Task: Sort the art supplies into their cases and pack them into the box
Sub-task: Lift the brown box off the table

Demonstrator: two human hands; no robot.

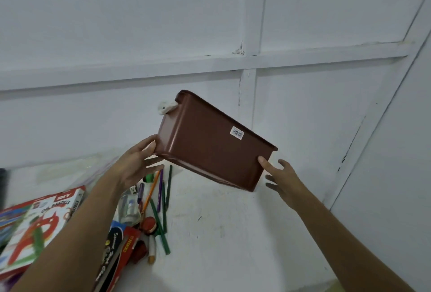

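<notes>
A brown box (pixel 214 142) is up in the air in front of the white wall (pixel 116 23), tipped so that its underside, with a small barcode sticker (pixel 237 132), faces the camera and its rim points away and up. The left hand (pixel 137 163) is at the box's lower-left end: the thumb lies against the end wall and the fingers reach below the bottom edge, fairly straight, so it supports more than it clasps. The right hand (pixel 283 178) is at the lower-right corner, thumb tip touching the underside near that corner, the other fingers spread and loose behind it; whether they touch the box cannot be told. A white latch (pixel 166 107) sticks out at the box's upper-left end. Below the box, on the white bench (pixel 233 233), a loose heap of pens (pixel 161 210) lies under the left forearm, toward the bench's left side. Further left, an oil pastels case (pixel 44 219) lies flat, and a red-and-black carton (pixel 116 254) sits at the near-left edge, partly under the arm.
</notes>
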